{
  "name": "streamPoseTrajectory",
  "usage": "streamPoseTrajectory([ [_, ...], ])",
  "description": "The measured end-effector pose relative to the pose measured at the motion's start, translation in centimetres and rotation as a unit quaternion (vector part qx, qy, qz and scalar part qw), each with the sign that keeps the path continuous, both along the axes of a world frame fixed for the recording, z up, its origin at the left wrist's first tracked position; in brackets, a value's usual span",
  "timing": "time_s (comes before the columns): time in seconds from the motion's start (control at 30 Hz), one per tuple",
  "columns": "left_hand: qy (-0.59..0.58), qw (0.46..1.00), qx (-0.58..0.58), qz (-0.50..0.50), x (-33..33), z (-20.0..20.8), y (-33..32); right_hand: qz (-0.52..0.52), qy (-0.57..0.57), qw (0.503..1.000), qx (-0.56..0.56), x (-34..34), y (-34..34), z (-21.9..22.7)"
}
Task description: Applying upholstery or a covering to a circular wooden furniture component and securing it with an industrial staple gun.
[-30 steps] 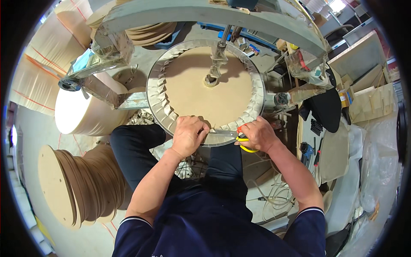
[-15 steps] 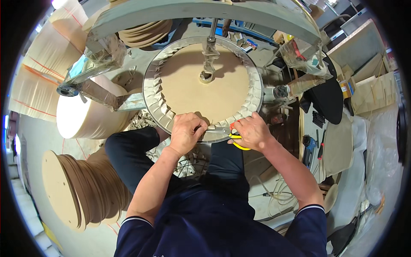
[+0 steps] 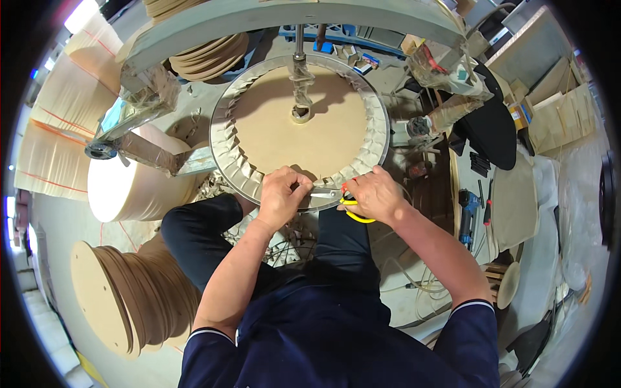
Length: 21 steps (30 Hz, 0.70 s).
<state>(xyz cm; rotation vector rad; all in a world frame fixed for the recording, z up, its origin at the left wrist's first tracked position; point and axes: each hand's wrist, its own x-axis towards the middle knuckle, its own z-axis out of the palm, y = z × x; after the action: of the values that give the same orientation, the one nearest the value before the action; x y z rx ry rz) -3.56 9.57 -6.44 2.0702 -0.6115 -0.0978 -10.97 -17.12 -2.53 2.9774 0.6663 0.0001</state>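
A round beige board [image 3: 310, 139] lies within a metal ring, and a pleated cream fabric edge [image 3: 226, 145] is folded inward all around it. My right hand [image 3: 377, 196] is closed around scissors [image 3: 350, 202] with yellow and red handles. The blades point left along the ring's near side, toward my left hand, and look nearly closed together. At the near rim my left hand [image 3: 280, 196] is closed, thumb and forefinger pinched beside the blade tips. What it pinches looks like the fabric edge, though the fingers mostly cover it.
A grey metal frame [image 3: 291, 22] arches over the ring, with a central rod [image 3: 299, 64] reaching down to the board. Stacked brown discs [image 3: 139, 297] and large cream rolls [image 3: 126, 174] stand left. On the right are a blue power tool [image 3: 467, 216] and a black panel [image 3: 495, 136].
The scissor blades have closed from a slightly spread position. Both hands remain at the near rim. The whole view has shifted a little, moving the ring left and up in the picture.
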Motion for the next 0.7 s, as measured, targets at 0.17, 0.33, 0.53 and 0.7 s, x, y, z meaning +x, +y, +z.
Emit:
streamPoseTrajectory([
  [0.17,0.220,0.968,-0.081,0.092,0.8,1.5,-1.6,-0.021,0.030,0.999,0.007,-0.9,-0.9,-0.4],
  [0.33,0.366,0.915,-0.147,0.084,1.2,2.1,-1.8,-0.002,-0.049,0.998,0.032,-1.3,-0.7,0.9],
  [0.53,0.367,0.913,-0.170,0.048,1.0,3.4,-2.9,0.008,-0.002,1.000,0.025,-0.3,-1.0,0.0],
  [0.7,0.377,0.906,-0.189,0.042,2.4,5.6,-3.8,0.027,-0.023,0.997,0.063,-1.0,-1.6,0.5],
])
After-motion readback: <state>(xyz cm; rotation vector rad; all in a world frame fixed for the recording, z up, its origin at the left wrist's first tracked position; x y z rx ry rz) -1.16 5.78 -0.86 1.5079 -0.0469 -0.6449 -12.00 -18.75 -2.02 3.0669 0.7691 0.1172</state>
